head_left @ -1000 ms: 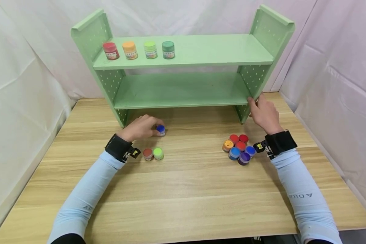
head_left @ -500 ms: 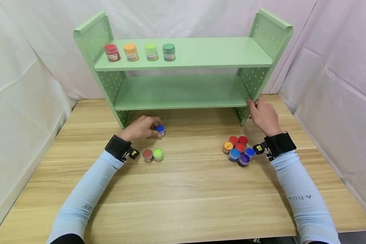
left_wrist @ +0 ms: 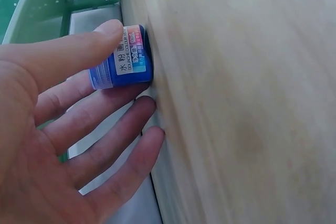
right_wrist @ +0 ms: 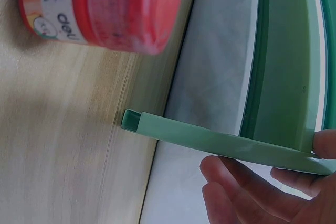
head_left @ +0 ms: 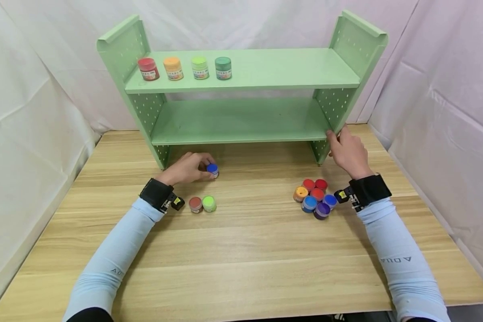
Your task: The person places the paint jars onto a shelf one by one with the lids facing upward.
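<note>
In the head view my left hand [head_left: 187,169] pinches a small blue jar of gouache paint [head_left: 212,169] between thumb and fingers, just in front of the shelf. Up close in the left wrist view, the jar's base [left_wrist: 149,59] is right at the wooden tabletop, its printed label facing the thumb, while the other fingers are spread. My right hand [head_left: 350,154] grips the right side panel of the green two-tier shelf [head_left: 241,118]. The right wrist view has the thumb [right_wrist: 325,144] on the panel's inner side and the fingers along its outer side.
Red, orange, light green and dark green jars [head_left: 223,68] stand in a row on the upper tier's left part. A brownish-red jar [head_left: 195,205] and a lime jar [head_left: 209,204] sit near the left wrist. Several jars cluster by the right wrist, including a purple one [head_left: 322,210].
The head view has shifted slightly. Both hands keep their places, the left with the blue paint jar and the right on the shelf.
</note>
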Tool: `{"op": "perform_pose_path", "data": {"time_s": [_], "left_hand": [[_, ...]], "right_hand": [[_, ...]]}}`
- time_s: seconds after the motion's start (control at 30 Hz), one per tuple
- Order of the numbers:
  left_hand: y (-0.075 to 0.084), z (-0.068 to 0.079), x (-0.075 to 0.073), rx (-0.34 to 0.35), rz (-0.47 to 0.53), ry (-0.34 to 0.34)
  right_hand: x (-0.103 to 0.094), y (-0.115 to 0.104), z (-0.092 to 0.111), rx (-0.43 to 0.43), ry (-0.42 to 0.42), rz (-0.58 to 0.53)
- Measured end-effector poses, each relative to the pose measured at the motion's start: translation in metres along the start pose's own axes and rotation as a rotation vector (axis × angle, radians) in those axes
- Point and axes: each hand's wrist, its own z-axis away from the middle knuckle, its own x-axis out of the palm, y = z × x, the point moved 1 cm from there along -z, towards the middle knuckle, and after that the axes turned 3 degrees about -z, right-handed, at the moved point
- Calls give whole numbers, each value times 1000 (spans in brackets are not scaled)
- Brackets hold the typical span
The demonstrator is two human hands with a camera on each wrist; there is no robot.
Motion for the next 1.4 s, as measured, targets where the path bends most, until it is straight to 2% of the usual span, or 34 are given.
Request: {"op": "perform_pose_path", "data": {"time_s": [0.37,0.73,0.83,1.17,1.4], "left_hand": [[11,1,-6,44,8,21],[50,-4,-27,211,59,90],[62,-8,-39,264,53,139],[112,-18,-90,435,-10,375],[133,-31,-115,501,-40,490]], "right_hand": [[0,0,0,-10,3,-4],[1,2,-1,-9,2,-15],[1,2,-1,-7,-1,-18],[-3,1,-1,-11,6,-15],[0,1,0,-14,1,-18]]}}
